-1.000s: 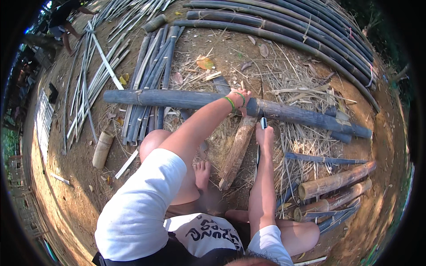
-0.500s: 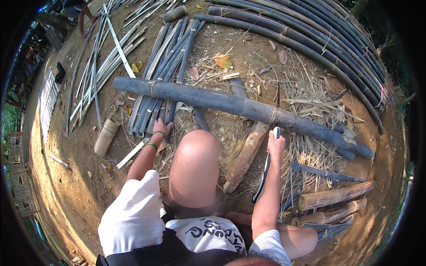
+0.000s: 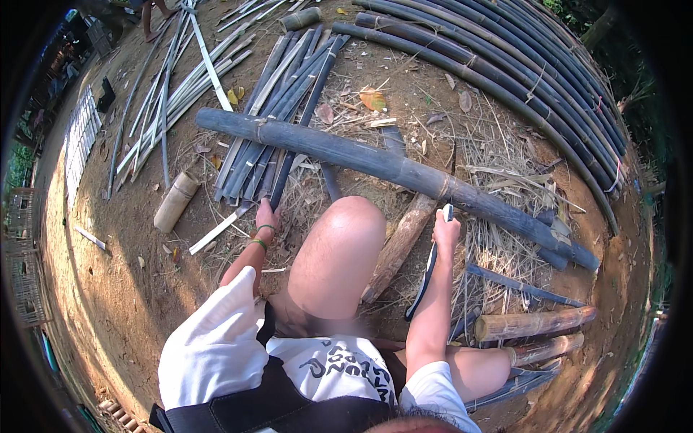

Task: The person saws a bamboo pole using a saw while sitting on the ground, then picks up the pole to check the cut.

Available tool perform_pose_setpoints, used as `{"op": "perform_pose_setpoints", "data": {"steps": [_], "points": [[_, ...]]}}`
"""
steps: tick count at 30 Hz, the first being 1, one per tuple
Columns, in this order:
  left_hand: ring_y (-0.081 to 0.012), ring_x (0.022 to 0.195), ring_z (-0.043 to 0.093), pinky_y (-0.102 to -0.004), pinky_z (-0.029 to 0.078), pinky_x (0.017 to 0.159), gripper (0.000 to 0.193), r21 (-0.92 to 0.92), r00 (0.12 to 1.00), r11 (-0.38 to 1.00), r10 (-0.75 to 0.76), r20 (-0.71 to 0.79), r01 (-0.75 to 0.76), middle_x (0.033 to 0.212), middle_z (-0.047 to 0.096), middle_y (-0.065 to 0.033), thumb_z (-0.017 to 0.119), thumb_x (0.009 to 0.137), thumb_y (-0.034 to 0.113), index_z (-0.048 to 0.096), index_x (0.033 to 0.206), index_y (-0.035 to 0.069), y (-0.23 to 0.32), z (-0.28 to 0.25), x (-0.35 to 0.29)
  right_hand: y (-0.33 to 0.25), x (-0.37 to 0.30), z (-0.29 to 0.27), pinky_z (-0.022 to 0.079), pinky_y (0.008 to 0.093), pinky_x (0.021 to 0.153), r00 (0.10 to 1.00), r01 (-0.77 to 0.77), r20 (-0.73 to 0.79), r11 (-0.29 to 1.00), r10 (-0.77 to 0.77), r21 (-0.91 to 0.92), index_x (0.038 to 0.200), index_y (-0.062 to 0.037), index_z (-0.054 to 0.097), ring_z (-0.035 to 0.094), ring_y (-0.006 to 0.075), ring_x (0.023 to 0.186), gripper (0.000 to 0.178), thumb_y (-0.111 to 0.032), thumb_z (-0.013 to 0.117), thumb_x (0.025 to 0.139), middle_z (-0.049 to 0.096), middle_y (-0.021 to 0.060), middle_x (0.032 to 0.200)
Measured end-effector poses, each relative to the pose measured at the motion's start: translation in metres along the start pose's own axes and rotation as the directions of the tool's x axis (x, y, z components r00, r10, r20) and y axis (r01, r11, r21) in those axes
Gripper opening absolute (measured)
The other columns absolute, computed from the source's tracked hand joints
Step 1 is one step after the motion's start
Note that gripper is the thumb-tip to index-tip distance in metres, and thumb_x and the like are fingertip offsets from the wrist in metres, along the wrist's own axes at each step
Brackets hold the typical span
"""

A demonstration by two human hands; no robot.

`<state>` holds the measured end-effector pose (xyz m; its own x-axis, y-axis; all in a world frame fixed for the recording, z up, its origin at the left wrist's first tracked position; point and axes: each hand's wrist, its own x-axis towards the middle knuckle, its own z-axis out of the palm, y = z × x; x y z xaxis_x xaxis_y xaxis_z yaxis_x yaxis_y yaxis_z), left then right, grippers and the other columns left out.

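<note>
Our right hand point(image 3: 446, 229) grips the knife point(image 3: 427, 273), blade hanging near; keep it clear of the knee point(image 3: 346, 238). Our left hand point(image 3: 266, 216), fingers curled, reaches the slats point(image 3: 271, 155) beyond, by the dark pole point(image 3: 375, 164); take one cleanly.

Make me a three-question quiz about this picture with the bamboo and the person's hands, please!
1. Where is the left hand?
A. on the ground by the split bamboo strips
B. on the raised knee
C. on the long pole

2. What colour is the wristband on the left wrist?
A. red
B. green
C. white

3. What is the right hand doing?
A. lying open on the ground
B. gripping a long curved blade
C. holding a leaf

Answers: 1 A, the hand is down at the near ends of the strips. 2 B, the band looks green. 3 B, the fingers are closed round the handle and the blade runs back toward the body.
</note>
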<state>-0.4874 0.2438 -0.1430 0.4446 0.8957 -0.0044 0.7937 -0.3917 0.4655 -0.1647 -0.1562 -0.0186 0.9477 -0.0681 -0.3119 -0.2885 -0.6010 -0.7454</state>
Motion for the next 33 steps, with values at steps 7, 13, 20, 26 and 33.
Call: {"op": "perform_pose_setpoints", "data": {"steps": [7, 13, 20, 26, 33], "points": [[-0.0475, 0.091, 0.07, -0.0562, 0.055, 0.08, 0.052, 0.223, 0.942, 0.942, -0.291, 0.165, 0.251, 0.093, 0.073, -0.0248, 0.077, 0.084, 0.052, 0.065, 0.101, 0.004, -0.039, -0.113, -0.122, 0.026, 0.013, -0.008, 0.053, 0.0424, 0.05, 1.0, 0.0, 0.012, 0.998, 0.001, -0.06, 0.078, 0.0039, 0.065, 0.067, 0.0272, 0.049, 0.05, -0.043, 0.065, 0.095, 0.063, 0.0148, 0.057], [-0.0478, 0.085, 0.069, -0.0565, 0.054, 0.076, 0.04, 0.409, 0.894, 0.816, -0.449, 0.001, 0.409, 0.087, 0.071, -0.0239, 0.075, 0.084, 0.042, 0.063, 0.099, 0.007, -0.192, -0.209, -0.271, 0.025, 0.014, -0.002, 0.05, 0.0399, 0.046, 0.999, 0.031, 0.027, 0.999, -0.032, 0.019, 0.076, 0.0039, 0.065, 0.062, 0.0243, 0.045, 0.048, -0.04, 0.066, 0.096, 0.06, 0.0123, 0.054], [-0.047, 0.083, 0.069, -0.0558, 0.054, 0.075, 0.039, 0.38, 0.62, 0.53, -0.766, -0.169, 0.758, 0.085, 0.071, -0.0233, 0.077, 0.083, 0.04, 0.063, 0.097, 0.006, -0.26, -0.306, -0.449, 0.024, 0.012, -0.006, 0.05, 0.0394, 0.045, 1.0, 0.014, 0.026, 1.0, -0.014, -0.007, 0.079, 0.0052, 0.065, 0.062, 0.0233, 0.045, 0.05, -0.042, 0.066, 0.096, 0.06, 0.0121, 0.055], [-0.0463, 0.081, 0.069, -0.0551, 0.054, 0.074, 0.039, 0.294, 0.448, 0.377, -0.864, -0.228, 0.878, 0.083, 0.071, -0.0228, 0.078, 0.083, 0.038, 0.062, 0.096, 0.005, -0.256, -0.302, -0.505, 0.024, 0.009, -0.011, 0.049, 0.0376, 0.044, 0.998, 0.018, 0.058, 1.0, -0.019, 0.019, 0.081, 0.0029, 0.064, 0.061, 0.0217, 0.045, 0.047, -0.041, 0.067, 0.095, 0.06, 0.0108, 0.057], [-0.0455, 0.078, 0.068, -0.0543, 0.054, 0.073, 0.038, 0.247, 0.412, 0.353, -0.876, -0.251, 0.902, 0.081, 0.071, -0.0222, 0.08, 0.082, 0.036, 0.062, 0.094, 0.005, -0.251, -0.286, -0.482, 0.033, 0.019, -0.02, 0.052, 0.0406, 0.05, 1.0, 0.029, 0.014, 0.999, -0.028, -0.044, 0.083, 0.0024, 0.066, 0.065, 0.026, 0.048, 0.048, -0.044, 0.066, 0.095, 0.063, 0.0128, 0.059]]}}
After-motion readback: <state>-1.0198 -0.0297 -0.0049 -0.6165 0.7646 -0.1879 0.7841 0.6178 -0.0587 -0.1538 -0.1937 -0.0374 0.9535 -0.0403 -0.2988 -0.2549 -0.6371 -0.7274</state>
